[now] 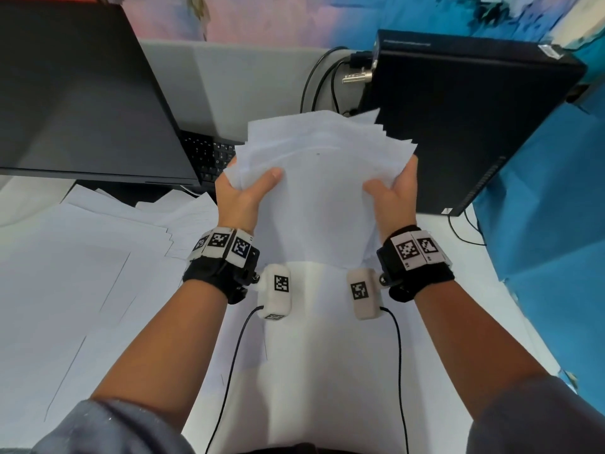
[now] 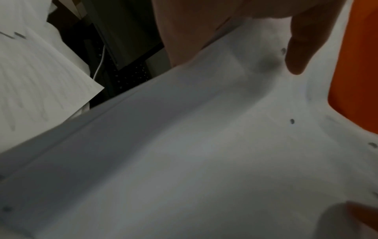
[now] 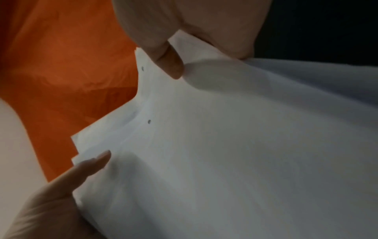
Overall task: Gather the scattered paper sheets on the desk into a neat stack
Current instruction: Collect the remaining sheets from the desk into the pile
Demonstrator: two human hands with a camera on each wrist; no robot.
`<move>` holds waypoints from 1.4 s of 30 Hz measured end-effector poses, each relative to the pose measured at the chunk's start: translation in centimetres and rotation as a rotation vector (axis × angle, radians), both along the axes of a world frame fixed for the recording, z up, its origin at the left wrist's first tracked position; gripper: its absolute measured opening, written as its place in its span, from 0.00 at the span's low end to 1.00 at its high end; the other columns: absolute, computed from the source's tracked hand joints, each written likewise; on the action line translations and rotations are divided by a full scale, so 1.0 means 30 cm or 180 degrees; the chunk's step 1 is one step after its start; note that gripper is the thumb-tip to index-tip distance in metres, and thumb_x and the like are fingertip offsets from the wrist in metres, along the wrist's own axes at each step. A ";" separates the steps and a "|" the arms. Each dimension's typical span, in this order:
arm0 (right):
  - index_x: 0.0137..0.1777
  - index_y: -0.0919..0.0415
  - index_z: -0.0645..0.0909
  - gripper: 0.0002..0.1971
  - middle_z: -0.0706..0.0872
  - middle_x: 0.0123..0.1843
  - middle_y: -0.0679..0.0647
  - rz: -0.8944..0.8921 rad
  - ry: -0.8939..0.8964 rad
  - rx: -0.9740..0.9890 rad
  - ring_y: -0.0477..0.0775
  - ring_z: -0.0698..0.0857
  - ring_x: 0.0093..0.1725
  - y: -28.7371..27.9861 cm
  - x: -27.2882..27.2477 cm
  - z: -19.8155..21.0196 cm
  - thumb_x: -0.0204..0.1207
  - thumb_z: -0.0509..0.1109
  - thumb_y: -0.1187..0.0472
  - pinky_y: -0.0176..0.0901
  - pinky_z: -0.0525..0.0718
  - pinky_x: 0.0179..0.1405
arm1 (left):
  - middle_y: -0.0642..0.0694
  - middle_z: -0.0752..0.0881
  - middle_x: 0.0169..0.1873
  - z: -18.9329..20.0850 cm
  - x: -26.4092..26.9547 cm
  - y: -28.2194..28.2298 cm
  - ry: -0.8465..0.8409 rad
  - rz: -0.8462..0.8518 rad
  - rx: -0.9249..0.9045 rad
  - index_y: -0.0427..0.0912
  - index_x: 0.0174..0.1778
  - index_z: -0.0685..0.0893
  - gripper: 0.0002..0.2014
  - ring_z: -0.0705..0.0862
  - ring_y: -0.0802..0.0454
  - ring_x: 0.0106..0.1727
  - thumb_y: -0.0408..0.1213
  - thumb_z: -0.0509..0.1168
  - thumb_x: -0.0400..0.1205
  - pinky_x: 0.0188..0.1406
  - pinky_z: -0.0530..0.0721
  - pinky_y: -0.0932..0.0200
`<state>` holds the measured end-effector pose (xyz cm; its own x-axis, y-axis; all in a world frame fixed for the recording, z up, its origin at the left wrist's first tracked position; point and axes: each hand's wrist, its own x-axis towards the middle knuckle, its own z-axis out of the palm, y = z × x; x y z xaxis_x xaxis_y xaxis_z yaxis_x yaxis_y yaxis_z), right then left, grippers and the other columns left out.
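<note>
- A white bench runs under a dark laptop at the far left and a black computer case at the far right, with a blue cloth hanging along the right edge.
- Loose paper sheets lie fanned and overlapping across the left half of the bench, not yet collected.
- A gathered bundle of sheets is held up off the bench in the middle, between the two hands, its top edges ragged and stepped.
- The left hand grasps the bundle's left side, thumb on the front face and fingers behind; the left wrist view shows the thumb pressing on the paper.
- The right hand grasps the right side the same way, thumb in front.
- Holding both sides likely lets the person keep the bundle upright so the sheets can be jogged level against the bench.
- Judged from the uneven edges and the sheets left on the bench, the task is partway done.
- The bundle bows between the thumbs, so a loose grasp could let sheets slide out.
</note>
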<state>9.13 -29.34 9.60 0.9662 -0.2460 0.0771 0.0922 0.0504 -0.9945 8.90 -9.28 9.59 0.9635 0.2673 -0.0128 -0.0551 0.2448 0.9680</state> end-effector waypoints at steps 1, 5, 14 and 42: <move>0.64 0.58 0.66 0.25 0.80 0.55 0.51 -0.0018 -0.0055 -0.0045 0.47 0.84 0.51 0.005 0.004 0.011 0.71 0.60 0.80 0.32 0.84 0.43 | 0.56 0.92 0.36 0.013 0.003 -0.001 -0.0086 -0.0036 -0.0005 0.47 0.46 0.84 0.14 0.90 0.57 0.43 0.25 0.74 0.71 0.55 0.87 0.51; 0.67 0.49 0.64 0.27 0.77 0.61 0.52 -0.0002 -0.0196 -0.0047 0.52 0.83 0.57 -0.015 0.000 0.041 0.72 0.69 0.66 0.46 0.87 0.54 | 0.51 0.89 0.41 0.032 0.007 0.024 -0.0394 -0.0021 0.0012 0.45 0.47 0.83 0.13 0.88 0.56 0.42 0.32 0.76 0.70 0.43 0.85 0.61; 0.78 0.50 0.55 0.40 0.72 0.70 0.60 0.0336 0.0071 -0.0170 0.56 0.80 0.62 -0.047 0.041 0.072 0.69 0.65 0.76 0.52 0.85 0.60 | 0.56 0.92 0.38 0.082 0.062 0.074 -0.0517 -0.0603 0.0805 0.48 0.43 0.88 0.14 0.89 0.57 0.43 0.25 0.75 0.69 0.47 0.87 0.55; 0.64 0.51 0.73 0.32 0.83 0.59 0.61 0.0049 0.1011 0.0270 0.67 0.82 0.61 0.017 0.030 -0.100 0.59 0.60 0.73 0.62 0.83 0.60 | 0.52 0.86 0.42 -0.131 0.053 0.029 0.0542 -0.0172 0.0569 0.41 0.54 0.81 0.16 0.85 0.48 0.47 0.19 0.68 0.74 0.45 0.83 0.62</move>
